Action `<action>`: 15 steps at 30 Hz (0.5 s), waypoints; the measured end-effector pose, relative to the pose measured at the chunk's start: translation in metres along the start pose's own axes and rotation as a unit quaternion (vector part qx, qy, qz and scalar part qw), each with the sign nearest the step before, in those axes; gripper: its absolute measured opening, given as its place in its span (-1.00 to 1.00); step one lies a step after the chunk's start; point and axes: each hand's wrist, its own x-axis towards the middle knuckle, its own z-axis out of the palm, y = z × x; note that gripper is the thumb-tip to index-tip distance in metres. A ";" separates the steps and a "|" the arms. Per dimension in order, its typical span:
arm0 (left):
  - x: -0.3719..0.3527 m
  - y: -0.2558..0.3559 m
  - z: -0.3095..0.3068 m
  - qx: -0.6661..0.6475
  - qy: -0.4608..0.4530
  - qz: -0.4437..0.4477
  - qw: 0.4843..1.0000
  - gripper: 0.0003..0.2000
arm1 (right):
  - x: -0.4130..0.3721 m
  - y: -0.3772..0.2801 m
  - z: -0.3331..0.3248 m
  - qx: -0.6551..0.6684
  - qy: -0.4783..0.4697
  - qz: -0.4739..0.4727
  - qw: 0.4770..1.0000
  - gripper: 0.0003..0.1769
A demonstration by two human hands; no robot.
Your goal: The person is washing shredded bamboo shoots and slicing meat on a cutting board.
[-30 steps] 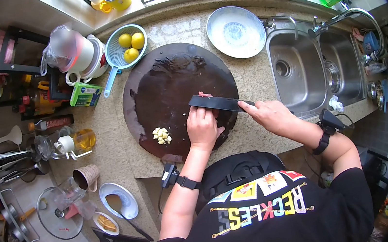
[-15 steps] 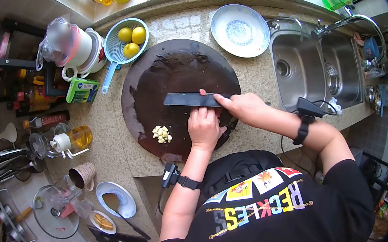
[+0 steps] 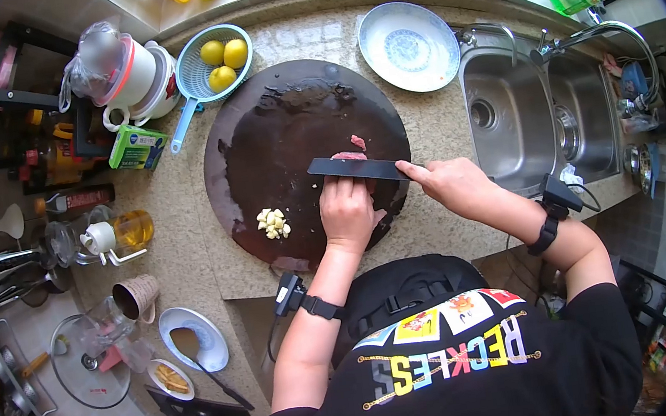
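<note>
A black-bladed cleaver point(image 3: 355, 169) lies slantwise over a round dark cutting board point(image 3: 256, 134). My right hand point(image 3: 452, 184) is closed around its handle at the board's right edge. Just on the near side of the blade, my left hand point(image 3: 348, 210) presses down with its fingers together on raw meat point(image 3: 380, 217), which is mostly hidden under the hand. Beyond the blade lie a slice of pink meat point(image 3: 349, 156) and a smaller meat piece point(image 3: 358, 142). Left of my left hand sits a small pile of chopped garlic point(image 3: 272, 223).
Behind the board stand a blue strainer point(image 3: 180, 76) with yellow fruit and a white-blue plate point(image 3: 414, 79). A double sink point(image 3: 507, 126) is on the right. To the left are an oil jug point(image 3: 134, 229), a green box point(image 3: 137, 147) and a patterned cup point(image 3: 138, 296).
The cleaver and my right hand have moved to the right. Meat now shows on the board beyond the blade, where a small bit showed at the blade before. My left hand stays pressed down.
</note>
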 end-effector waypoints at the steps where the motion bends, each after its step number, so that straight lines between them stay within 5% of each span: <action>1: 0.001 0.000 -0.001 -0.001 0.000 -0.001 1.000 -0.56 | -0.002 0.002 0.000 0.000 -0.001 0.000 1.000 -0.45; 7: 0.004 0.000 0.002 0.003 0.015 0.001 1.000 -0.57 | 0.002 0.006 -0.004 -0.010 -0.054 0.019 0.998 -0.43; 15: 0.000 -0.003 0.003 -0.013 0.005 -0.016 1.000 -0.73 | 0.078 -0.027 0.020 0.027 -0.011 -0.031 0.999 -0.47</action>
